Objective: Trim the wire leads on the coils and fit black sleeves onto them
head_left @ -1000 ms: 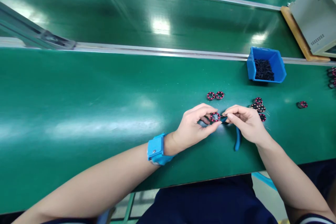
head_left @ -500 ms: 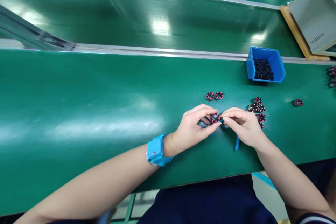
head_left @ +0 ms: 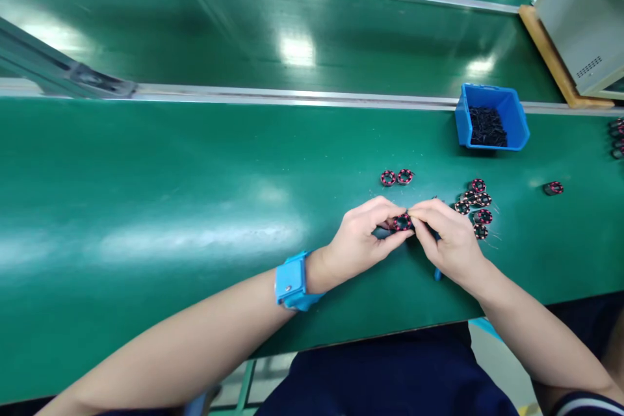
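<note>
Between the thumb and fingers of my left hand [head_left: 364, 233] is a small ring-shaped motor stator [head_left: 402, 222] with red and black windings, its open face turned up. My right hand [head_left: 451, 237] pinches at the stator's right edge; what its fingertips hold is too small to make out. Below the right hand, a blue handle [head_left: 438, 274] of a mostly hidden tool shows on the table. Two more stators [head_left: 389, 178] lie just beyond my left hand. To the right of my right hand is a loose cluster of several stators [head_left: 482, 216], some with thin wire ends sticking out.
A blue bin [head_left: 521, 123] holding short black pieces [head_left: 487, 127] stands against the metal rail at the back right. One stator [head_left: 553, 188] lies apart on the right, with several more at the right edge. A grey cabinet [head_left: 580, 26] rests on a wooden board [head_left: 550, 55].
My right fingertips have shifted up along the stator's edge, and the stator has tilted and moved slightly right. The right hand has uncovered more of the cluster.
</note>
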{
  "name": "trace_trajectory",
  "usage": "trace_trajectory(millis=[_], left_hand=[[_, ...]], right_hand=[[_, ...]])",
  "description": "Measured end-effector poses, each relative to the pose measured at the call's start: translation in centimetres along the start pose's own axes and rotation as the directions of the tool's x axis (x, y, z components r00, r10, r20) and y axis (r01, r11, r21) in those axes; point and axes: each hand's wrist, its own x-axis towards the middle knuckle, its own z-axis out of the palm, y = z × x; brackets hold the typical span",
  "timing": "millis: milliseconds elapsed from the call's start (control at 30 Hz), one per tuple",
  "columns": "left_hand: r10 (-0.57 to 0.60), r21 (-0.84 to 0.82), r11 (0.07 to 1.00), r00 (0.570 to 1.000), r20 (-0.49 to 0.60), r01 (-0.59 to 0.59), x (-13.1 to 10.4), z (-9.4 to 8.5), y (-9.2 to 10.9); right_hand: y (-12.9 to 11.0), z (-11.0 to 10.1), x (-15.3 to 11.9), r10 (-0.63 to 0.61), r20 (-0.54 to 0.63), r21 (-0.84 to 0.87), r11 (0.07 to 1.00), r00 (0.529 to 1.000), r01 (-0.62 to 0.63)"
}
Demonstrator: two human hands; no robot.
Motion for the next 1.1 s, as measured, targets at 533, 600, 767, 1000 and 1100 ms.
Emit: trace_trajectory(millis=[533,600,767,1000,1100], left_hand=[[0.042,0.696,0.712,0.995,0.085,-0.089,3.2,-1.4,-0.5],[0.019,0.741,0.669,0.998,0.063,-0.06,4.6,-1.3,0.0],[0.051,0.406,0.894,0.945,0.323,-0.187,9.1,2.4,1.8],[0.046,0.239,0.944,0.811,0.584,-0.226,13.9,7.3,1.3],[0.026,0.263,0.927,0.746,0.665,-0.267,14.6,7.3,0.4]], right_hand=[[5.9,-6.6,4.6,0.106,-0.208,-0.299,0.94,0.972,-0.166],[9.2,-8.5,7.5,0.21,-0.218,-0.412,0.865,0.953,-0.285],[13.7,-8.9,12.2,0.533,-0.028,-0.595,0.671,0.846,-0.443],[13.6,-8.4,12.4,0.53,-0.062,-0.536,0.697,0.846,-0.476],[13.9,-8.6,11.9,0.509,-0.08,-0.488,0.73,0.857,-0.479]])
